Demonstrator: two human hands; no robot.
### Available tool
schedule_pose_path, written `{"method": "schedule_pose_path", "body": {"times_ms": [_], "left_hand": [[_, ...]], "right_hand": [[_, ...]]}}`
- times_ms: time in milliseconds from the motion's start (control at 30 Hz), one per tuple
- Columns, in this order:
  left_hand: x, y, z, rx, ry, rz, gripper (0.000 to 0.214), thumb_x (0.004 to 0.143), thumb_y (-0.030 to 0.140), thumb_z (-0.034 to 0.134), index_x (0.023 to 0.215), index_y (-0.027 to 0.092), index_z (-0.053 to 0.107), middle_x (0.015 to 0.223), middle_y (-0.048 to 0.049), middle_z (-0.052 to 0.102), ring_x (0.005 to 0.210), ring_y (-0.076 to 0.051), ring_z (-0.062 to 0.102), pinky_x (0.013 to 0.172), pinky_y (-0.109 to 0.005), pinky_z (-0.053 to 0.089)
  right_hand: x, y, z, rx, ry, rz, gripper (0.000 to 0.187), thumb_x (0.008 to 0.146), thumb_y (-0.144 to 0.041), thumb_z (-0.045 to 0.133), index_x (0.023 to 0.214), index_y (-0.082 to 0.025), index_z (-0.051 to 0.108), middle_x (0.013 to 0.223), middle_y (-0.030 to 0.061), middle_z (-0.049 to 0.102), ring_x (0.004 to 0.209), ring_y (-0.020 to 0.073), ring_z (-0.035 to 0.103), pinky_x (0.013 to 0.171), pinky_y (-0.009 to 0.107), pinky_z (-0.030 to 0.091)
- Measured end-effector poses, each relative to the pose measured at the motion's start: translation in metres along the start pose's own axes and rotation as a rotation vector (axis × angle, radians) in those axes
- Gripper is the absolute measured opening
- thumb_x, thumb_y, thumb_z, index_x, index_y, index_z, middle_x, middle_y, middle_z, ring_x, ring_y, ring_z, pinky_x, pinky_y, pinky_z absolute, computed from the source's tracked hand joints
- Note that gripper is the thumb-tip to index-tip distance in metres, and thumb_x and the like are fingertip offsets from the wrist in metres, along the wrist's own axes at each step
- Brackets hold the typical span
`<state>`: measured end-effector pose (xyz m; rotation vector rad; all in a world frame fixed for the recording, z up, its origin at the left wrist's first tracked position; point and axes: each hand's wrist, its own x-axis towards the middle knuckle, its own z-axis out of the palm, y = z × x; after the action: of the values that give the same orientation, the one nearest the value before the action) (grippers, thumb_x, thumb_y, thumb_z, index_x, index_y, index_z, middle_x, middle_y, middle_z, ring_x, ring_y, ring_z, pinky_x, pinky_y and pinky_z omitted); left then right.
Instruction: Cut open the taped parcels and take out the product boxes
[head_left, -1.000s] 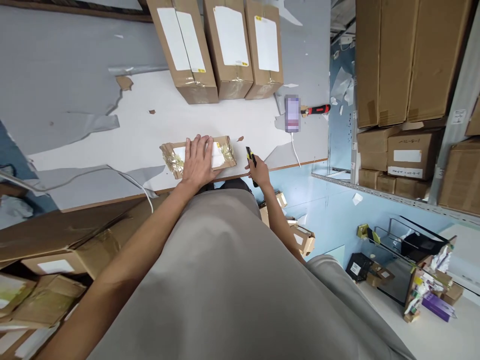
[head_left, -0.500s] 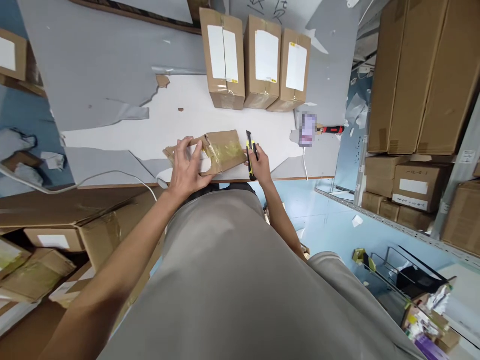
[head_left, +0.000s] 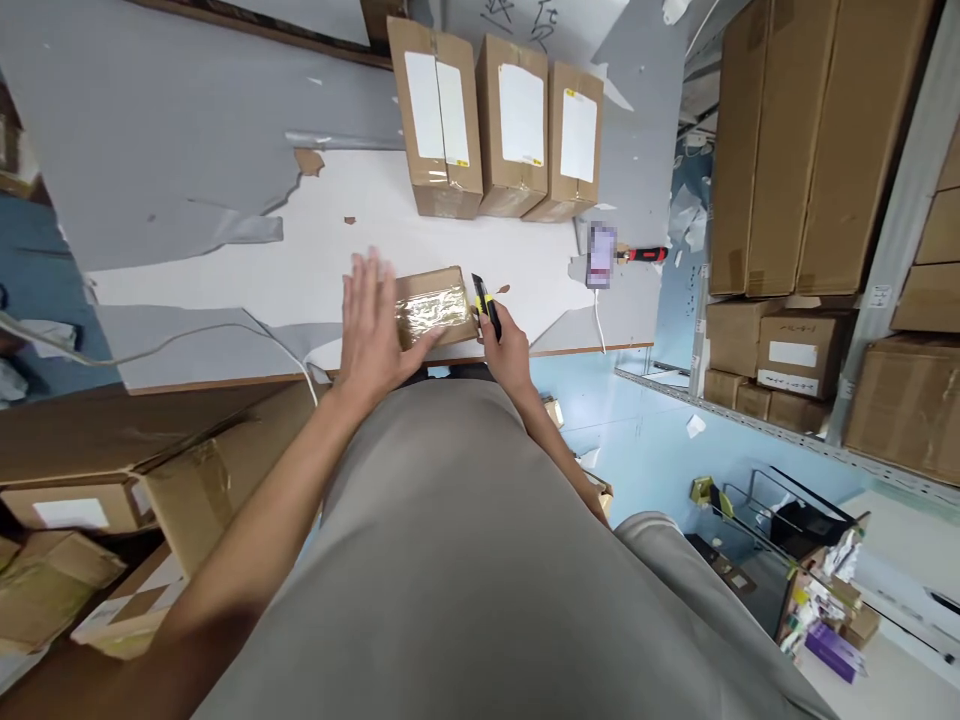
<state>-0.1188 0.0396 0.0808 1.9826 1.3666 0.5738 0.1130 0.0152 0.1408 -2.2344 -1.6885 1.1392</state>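
Observation:
A small cardboard box [head_left: 433, 305] with shiny clear tape across its top lies near the front edge of the table. Against its left end rests my left hand [head_left: 371, 325], fingers stretched out and the thumb over the near side; the fingertips are a little blurred. My right hand [head_left: 508, 345] is closed around a yellow and black box cutter [head_left: 486, 308] at the right end of the box. The cutter's dark tip points away from me. Whether its blade touches the cardboard I cannot tell. A small brown scrap [head_left: 503, 289] lies just right of the cutter.
Three labelled cartons [head_left: 512, 125] stand together at the back. To the right lie a phone [head_left: 601, 255] on a white cable and a red and black handled tool [head_left: 646, 254]. Shelves of large boxes [head_left: 776, 150] rise at right; an open carton [head_left: 187, 480] stands at lower left.
The box's lifted left flap and the white inside no longer show; its taped face is now up. My left hand has opened flat. The cutter stays in my right hand. The view has shifted slightly.

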Motion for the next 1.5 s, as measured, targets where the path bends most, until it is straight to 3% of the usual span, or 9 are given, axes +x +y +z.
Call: {"method": "schedule_pose_path", "body": {"times_ms": [100,233,400,667,1000,1200,1500], "left_hand": [[0.028,0.024,0.011,0.024,-0.152,0.151,0.088,0.123,0.066,0.041,0.196,0.025,0.018,0.202,-0.0154,0.021,0.189,-0.045,0.009,0.152,-0.076,0.004],[0.043,0.030,0.028,0.010,-0.186,0.166,0.082,0.124,0.059,0.033,0.195,0.019,0.024,0.198,-0.0177,0.030,0.188,-0.043,0.019,0.153,-0.073,0.004],[0.039,0.022,0.028,0.005,-0.174,0.170,0.083,0.123,0.057,0.038,0.195,0.017,0.025,0.198,-0.0179,0.029,0.187,-0.046,0.020,0.152,-0.076,0.006],[0.032,0.026,0.036,-0.001,-0.151,0.162,0.083,0.123,0.056,0.037,0.195,0.018,0.025,0.198,-0.0183,0.032,0.187,-0.045,0.022,0.152,-0.077,0.007],[0.033,0.024,0.036,-0.007,-0.150,0.147,0.081,0.122,0.052,0.041,0.194,0.018,0.027,0.197,-0.0182,0.032,0.187,-0.044,0.021,0.152,-0.078,0.008],[0.035,0.026,0.041,-0.015,-0.155,0.153,0.081,0.123,0.053,0.039,0.195,0.018,0.027,0.197,-0.0176,0.033,0.187,-0.042,0.022,0.152,-0.076,0.008],[0.029,0.033,0.041,0.041,-0.174,0.097,0.079,0.122,0.051,0.040,0.191,0.013,0.036,0.196,-0.0177,0.034,0.188,-0.040,0.019,0.154,-0.068,0.005]], "right_hand": [[-0.004,0.003,-0.003,0.047,0.056,0.057,0.056,0.126,-0.047,0.045,0.179,-0.028,0.051,0.156,0.0114,0.081,0.133,0.0267,0.083,0.112,0.046,0.069],[-0.012,0.012,-0.010,0.070,0.083,0.085,0.054,0.127,-0.038,0.042,0.179,-0.027,0.054,0.148,0.0104,0.085,0.128,0.0255,0.087,0.113,0.044,0.068],[-0.021,0.011,-0.013,0.018,0.061,0.087,0.054,0.126,-0.034,0.047,0.178,-0.027,0.059,0.147,0.0086,0.087,0.127,0.0248,0.089,0.116,0.039,0.067],[-0.022,-0.015,-0.016,-0.201,-0.003,0.103,0.053,0.127,-0.028,0.045,0.179,-0.025,0.057,0.158,0.0107,0.082,0.140,0.0298,0.083,0.119,0.039,0.062],[-0.011,-0.057,-0.030,-0.366,-0.102,0.149,0.046,0.124,-0.017,0.042,0.167,-0.015,0.058,0.133,0.0224,0.087,0.130,0.0360,0.084,0.109,0.045,0.065],[-0.020,-0.056,-0.034,-0.408,-0.165,0.205,0.039,0.125,-0.016,0.041,0.156,-0.016,0.064,0.133,0.0254,0.084,0.130,0.0350,0.084,0.106,0.043,0.065],[-0.018,-0.052,-0.041,-0.424,-0.209,0.125,0.038,0.125,-0.013,0.037,0.150,-0.013,0.066,0.135,0.0253,0.084,0.130,0.0308,0.085,0.105,0.040,0.068]]}}
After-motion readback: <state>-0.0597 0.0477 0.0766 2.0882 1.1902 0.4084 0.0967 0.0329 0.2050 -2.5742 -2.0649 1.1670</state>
